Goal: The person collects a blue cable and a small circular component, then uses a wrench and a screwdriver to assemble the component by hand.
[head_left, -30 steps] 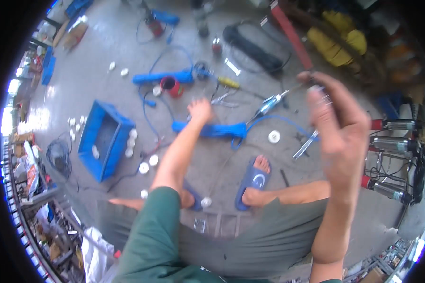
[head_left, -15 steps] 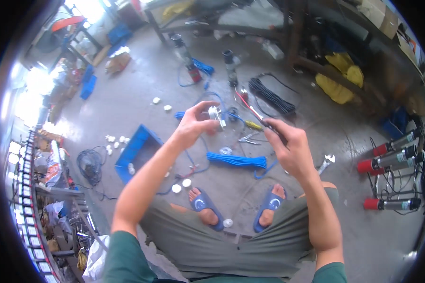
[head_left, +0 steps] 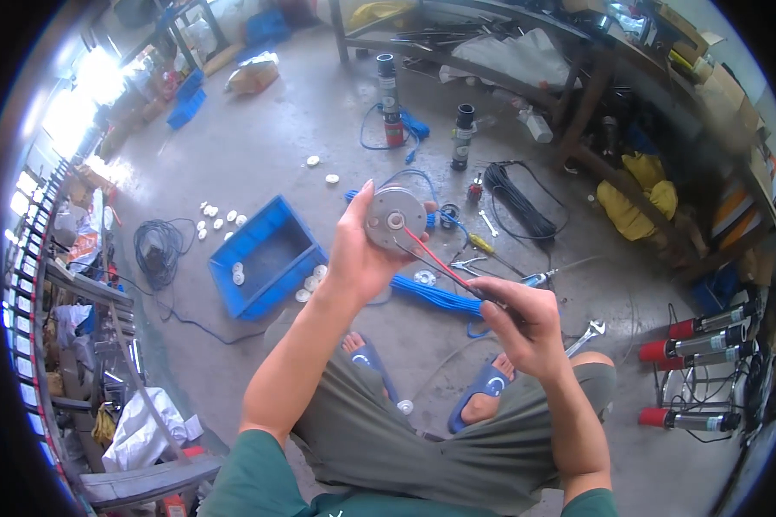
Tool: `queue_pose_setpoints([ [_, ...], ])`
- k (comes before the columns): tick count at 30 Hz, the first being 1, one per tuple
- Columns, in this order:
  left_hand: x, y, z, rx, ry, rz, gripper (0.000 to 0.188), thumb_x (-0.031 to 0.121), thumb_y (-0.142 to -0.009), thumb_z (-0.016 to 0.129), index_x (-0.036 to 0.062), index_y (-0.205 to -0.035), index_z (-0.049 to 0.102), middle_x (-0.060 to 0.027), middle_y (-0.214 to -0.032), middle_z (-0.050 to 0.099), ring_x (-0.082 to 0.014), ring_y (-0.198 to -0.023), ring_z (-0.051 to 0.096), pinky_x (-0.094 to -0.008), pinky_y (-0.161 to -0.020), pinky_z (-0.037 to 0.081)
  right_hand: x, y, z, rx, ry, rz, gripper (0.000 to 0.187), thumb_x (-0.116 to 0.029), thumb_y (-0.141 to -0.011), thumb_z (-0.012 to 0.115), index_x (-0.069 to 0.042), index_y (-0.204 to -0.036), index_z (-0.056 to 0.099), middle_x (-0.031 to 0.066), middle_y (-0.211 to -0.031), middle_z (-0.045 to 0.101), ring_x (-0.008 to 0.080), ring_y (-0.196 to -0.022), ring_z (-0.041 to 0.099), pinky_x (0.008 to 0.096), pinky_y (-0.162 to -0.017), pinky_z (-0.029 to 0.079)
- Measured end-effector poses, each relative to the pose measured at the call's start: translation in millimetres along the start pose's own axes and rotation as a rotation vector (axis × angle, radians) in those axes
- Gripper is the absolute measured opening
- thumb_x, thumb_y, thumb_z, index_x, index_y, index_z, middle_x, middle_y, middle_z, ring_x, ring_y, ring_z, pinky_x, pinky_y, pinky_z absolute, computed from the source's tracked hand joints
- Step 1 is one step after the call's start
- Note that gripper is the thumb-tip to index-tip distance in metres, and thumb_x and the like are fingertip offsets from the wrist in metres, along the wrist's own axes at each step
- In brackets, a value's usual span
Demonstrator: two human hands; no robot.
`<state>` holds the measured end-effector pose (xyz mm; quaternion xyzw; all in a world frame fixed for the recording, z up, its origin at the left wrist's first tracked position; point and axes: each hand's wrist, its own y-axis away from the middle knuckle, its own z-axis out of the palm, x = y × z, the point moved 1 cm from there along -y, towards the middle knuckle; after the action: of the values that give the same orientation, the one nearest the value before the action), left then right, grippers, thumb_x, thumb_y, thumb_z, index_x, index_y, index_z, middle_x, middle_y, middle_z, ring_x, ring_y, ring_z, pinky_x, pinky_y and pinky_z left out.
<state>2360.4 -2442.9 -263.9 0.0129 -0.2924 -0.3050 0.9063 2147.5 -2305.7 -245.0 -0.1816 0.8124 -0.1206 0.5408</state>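
My left hand [head_left: 359, 258] grips a round grey metal disc [head_left: 383, 205] by its edge, its face turned up with a hub hole in the middle and smaller holes around it. My right hand [head_left: 528, 326] is closed on a long thin tool [head_left: 444, 269] with one red leg and one dark leg. Its far end reaches the disc's face below the hub; its exact kind is unclear. Below the hands, a bundle of blue cable [head_left: 440, 295] lies on the floor beside a small perforated white disc [head_left: 424, 277] and pliers [head_left: 467, 265].
A blue bin [head_left: 276, 220] stands left, with white round caps [head_left: 232, 215] near it. Ahead are two upright cylinders [head_left: 387, 95] [head_left: 463, 138] and coiled black cable [head_left: 517, 202]. An adjustable wrench [head_left: 588, 336] and red-ended pump cylinders [head_left: 690, 346] lie right.
The metal disc has turned from edge-on to face-up. The long tool's end has come from apart to the disc's face as my hands drew together. The view has shifted.
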Motion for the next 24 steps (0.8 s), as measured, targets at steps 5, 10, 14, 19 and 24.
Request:
queue_pose_setpoints([
  [5,-5,6,8,-0.175,0.065,-0.064,0.056,0.037,-0.107,0.025,0.0041,-0.150,0.039,-0.0329,-0.135,0.056,-0.0429,-0.117,0.062,-0.0573,-0.100,0.049,15,-9,6,0.085,0.105,-0.035,0.030,0.000,-0.088,0.068,-0.001,-0.118,0.069,0.0133,-0.081,0.067,0.0218,-0.062,0.059,0.0300,-0.059,0.046],
  [10,0,7,6,-0.282,-0.091,-0.005,0.053,0.031,-0.107,0.029,0.0071,-0.154,0.032,-0.0292,-0.133,0.057,-0.0409,-0.115,0.063,-0.0538,-0.099,0.051,18,-10,-2,0.021,0.170,-0.042,0.028,-0.002,-0.087,0.070,-0.002,-0.115,0.071,0.0135,-0.077,0.065,0.0219,-0.057,0.058,0.0322,-0.056,0.047],
  [14,9,14,10,-0.357,-0.298,0.036,0.055,0.032,-0.107,0.043,0.0091,-0.156,0.029,-0.0233,-0.134,0.058,-0.0326,-0.110,0.067,-0.0448,-0.094,0.055,12,-10,-12,-0.025,0.117,0.042,0.025,-0.002,-0.087,0.069,-0.002,-0.112,0.073,0.0122,-0.072,0.063,0.0165,-0.051,0.054,0.0299,-0.052,0.043],
  [19,6,16,5,-0.279,-0.493,0.085,0.063,0.036,-0.104,0.054,0.0087,-0.156,0.030,-0.0160,-0.134,0.060,-0.0210,-0.104,0.069,-0.0372,-0.086,0.059,11,-9,-25,-0.141,0.126,0.084,0.024,-0.002,-0.087,0.069,-0.002,-0.110,0.074,0.0108,-0.070,0.063,0.0149,-0.050,0.054,0.0279,-0.050,0.041],
  [24,5,9,-7,-0.229,-0.713,0.056,0.065,0.046,-0.095,0.067,0.0069,-0.143,0.048,-0.0073,-0.115,0.065,-0.0107,-0.085,0.069,-0.0286,-0.063,0.060,11,-8,-28,-0.187,0.097,0.035,0.025,-0.003,-0.087,0.069,-0.005,-0.111,0.074,0.0111,-0.072,0.066,0.0198,-0.053,0.057,0.0301,-0.051,0.044],
])
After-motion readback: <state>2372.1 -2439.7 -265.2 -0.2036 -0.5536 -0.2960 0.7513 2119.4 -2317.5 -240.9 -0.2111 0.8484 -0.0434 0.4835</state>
